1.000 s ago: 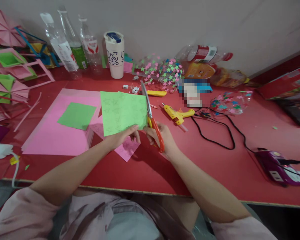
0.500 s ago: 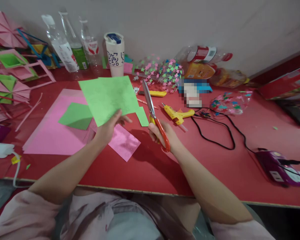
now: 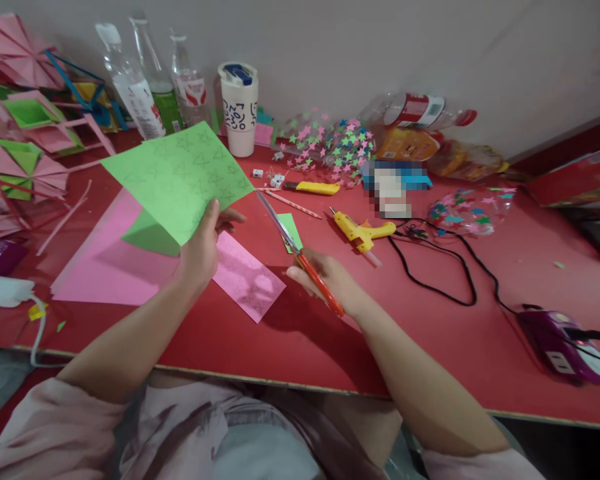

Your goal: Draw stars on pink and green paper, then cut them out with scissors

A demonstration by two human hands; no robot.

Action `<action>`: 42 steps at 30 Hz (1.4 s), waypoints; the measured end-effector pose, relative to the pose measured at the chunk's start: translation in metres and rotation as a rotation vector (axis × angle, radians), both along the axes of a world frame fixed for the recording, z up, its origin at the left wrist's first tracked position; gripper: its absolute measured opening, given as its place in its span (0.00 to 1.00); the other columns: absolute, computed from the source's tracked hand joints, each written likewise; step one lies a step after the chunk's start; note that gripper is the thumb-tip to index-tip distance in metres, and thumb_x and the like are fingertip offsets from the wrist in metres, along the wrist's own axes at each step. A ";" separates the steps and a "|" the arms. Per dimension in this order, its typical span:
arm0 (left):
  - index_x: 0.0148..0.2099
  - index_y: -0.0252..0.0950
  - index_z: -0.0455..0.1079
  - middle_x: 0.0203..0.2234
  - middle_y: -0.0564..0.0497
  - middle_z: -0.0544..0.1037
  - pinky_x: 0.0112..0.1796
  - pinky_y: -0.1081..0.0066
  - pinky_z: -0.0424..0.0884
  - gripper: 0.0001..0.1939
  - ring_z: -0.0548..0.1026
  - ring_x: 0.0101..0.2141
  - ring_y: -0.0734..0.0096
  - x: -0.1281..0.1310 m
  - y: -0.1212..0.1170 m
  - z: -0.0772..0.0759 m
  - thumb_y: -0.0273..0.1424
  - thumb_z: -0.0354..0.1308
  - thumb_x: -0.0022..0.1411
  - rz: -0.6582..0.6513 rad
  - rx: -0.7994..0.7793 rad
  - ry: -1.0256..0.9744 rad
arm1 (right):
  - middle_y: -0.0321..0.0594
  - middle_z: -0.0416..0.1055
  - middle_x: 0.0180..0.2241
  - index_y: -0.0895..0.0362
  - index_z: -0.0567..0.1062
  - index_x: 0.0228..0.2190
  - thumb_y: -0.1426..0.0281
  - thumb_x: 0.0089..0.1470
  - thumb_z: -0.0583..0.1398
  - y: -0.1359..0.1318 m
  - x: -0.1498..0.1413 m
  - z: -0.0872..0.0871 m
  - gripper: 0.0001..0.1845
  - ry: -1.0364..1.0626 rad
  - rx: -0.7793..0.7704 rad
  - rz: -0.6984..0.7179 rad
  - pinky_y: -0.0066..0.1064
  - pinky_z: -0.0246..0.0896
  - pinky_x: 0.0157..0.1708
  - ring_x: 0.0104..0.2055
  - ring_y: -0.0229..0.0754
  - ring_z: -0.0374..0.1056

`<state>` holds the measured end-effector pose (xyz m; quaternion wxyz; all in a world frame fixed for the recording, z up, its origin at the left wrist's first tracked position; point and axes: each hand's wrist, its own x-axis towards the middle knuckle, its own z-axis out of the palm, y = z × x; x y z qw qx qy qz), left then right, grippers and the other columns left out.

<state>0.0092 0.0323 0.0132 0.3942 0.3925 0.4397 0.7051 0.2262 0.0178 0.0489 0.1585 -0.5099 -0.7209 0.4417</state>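
My left hand (image 3: 207, 240) grips a sheet of green paper (image 3: 180, 175) by its lower right edge, above the table. Pencil-drawn stars cover the sheet. In my right hand (image 3: 325, 277) is a pair of scissors (image 3: 314, 275) with red handles, its blades pointing up and left. The blade tips come close to the green sheet's right corner; whether they touch I cannot tell. Below lies a pink paper strip (image 3: 250, 280) with drawn stars. A small green paper piece (image 3: 291, 230) rests behind the scissors. Larger pink paper (image 3: 100, 267) and another green sheet (image 3: 150, 233) lie to the left.
A yellow glue gun (image 3: 364, 230), a yellow cutter knife (image 3: 317, 189) and a striped pencil (image 3: 295, 204) lie behind my right hand. A white tumbler (image 3: 240, 113) and several bottles stand along the wall. Star-filled plastic (image 3: 470, 212) and a purple power strip (image 3: 563, 343) sit at right.
The green sheet has turned and moved left, and its drawn stars show more clearly. The scissors have tilted further left, and their blade tips are lower and nearer the sheet's corner.
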 end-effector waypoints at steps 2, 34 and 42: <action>0.28 0.38 0.71 0.22 0.53 0.77 0.33 0.70 0.69 0.18 0.77 0.29 0.72 0.001 0.000 0.000 0.39 0.52 0.68 -0.011 -0.019 0.016 | 0.27 0.54 0.19 0.53 0.59 0.23 0.41 0.47 0.59 0.000 0.000 -0.002 0.29 -0.012 0.001 0.019 0.29 0.43 0.25 0.23 0.34 0.51; 0.25 0.39 0.68 0.25 0.51 0.79 0.35 0.69 0.71 0.22 0.79 0.36 0.67 0.019 -0.009 -0.004 0.46 0.49 0.67 -0.091 -0.078 0.123 | 0.27 0.59 0.10 0.53 0.60 0.22 0.45 0.53 0.60 -0.011 -0.014 -0.008 0.26 0.198 -0.202 -0.072 0.26 0.48 0.16 0.13 0.33 0.54; 0.26 0.39 0.70 0.27 0.48 0.81 0.36 0.68 0.73 0.24 0.79 0.38 0.65 0.021 -0.013 -0.002 0.48 0.49 0.67 -0.206 -0.064 0.126 | 0.27 0.60 0.12 0.53 0.60 0.23 0.46 0.53 0.59 -0.015 -0.017 -0.005 0.26 0.202 -0.219 -0.084 0.25 0.50 0.16 0.14 0.32 0.55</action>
